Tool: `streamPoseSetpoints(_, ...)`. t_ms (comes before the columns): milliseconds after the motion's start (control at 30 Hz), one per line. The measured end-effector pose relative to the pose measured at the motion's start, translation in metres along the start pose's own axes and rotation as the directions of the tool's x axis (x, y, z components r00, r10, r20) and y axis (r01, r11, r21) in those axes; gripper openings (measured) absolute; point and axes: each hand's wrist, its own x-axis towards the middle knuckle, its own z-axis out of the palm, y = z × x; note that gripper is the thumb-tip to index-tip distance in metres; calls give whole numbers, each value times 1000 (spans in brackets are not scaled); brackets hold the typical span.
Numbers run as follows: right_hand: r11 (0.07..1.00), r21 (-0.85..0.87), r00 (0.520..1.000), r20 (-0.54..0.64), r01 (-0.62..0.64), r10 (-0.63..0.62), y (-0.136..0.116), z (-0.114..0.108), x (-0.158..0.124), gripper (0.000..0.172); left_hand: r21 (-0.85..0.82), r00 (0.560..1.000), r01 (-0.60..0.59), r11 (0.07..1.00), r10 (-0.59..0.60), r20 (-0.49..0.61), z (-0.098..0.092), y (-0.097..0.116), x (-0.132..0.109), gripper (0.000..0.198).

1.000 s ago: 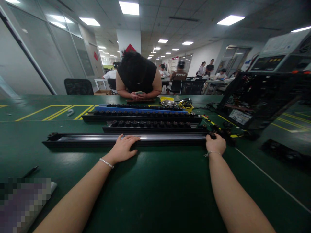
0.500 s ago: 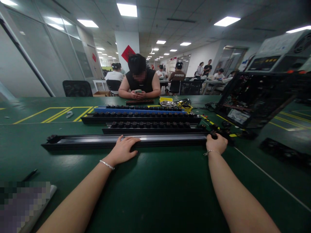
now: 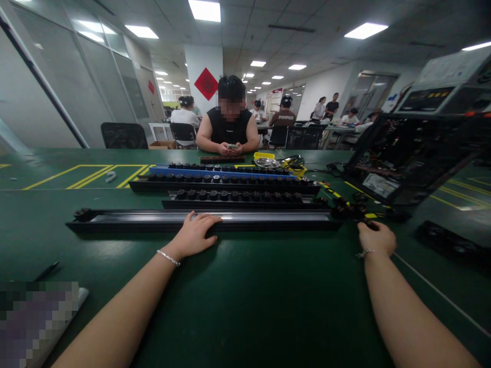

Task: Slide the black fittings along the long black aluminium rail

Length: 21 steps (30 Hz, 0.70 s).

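rail (image 3: 268, 219): lying lengthwise on table (image 3: 245, 306), knobbed strips (image 3: 238, 195) sitting behind it. left hand (image 3: 195, 232): pressing flat on rail, fingers spread, gripping nothing. right hand (image 3: 375, 238): reaching at parts pile (image 3: 347, 208) off rail's right end; cannot tell if it is pinching 1. step, judging: picking a part; fitting it is calling for a steadied rail.

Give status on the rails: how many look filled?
Looks done: three rails behind carry rows of black knobs. In hand: left hand rests flat on the front rail, whose slot shows bare; right hand is at the loose black parts by its end. Left: that front rail.
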Motion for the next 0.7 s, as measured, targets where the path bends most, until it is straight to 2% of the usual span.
streamPoseSetpoints(67,996,-4,995,38,-89,89,1,-1,1,42,3,1000,0,1000,0,-3,0,0,0,52)
streamPoseSetpoints(200,996,-93,988,154,-10,24,-2,2,0,40,0,1000,-1,1000,1,-19,2,-1,-1,49)
streamPoseSetpoints(300,992,-124,988,153,-7,26,-2,6,1,39,13,992,55,998,-53,-118,2,-3,-2,42)
streamPoseSetpoints(367,990,-141,988,146,-24,45,-1,8,2,41,34,967,131,991,-121,-225,1,-6,-2,38)
streamPoseSetpoints(467,989,-143,992,118,-25,43,-2,7,0,47,35,905,267,963,-239,-352,-4,-15,-2,39)
streamPoseSetpoints(533,993,-117,998,60,13,-6,-7,4,-5,46,-7,843,380,925,-350,-408,-8,-26,-2,42)
streamPoseSetpoints(633,988,-89,991,-37,123,-126,-19,-1,-16,38,-108,721,547,830,-532,-444,-16,-45,0,46)
streamPoseSetpoints(700,966,-92,969,-24,242,-245,-28,-2,-24,33,-144,657,626,767,-617,-433,-25,-57,0,50)
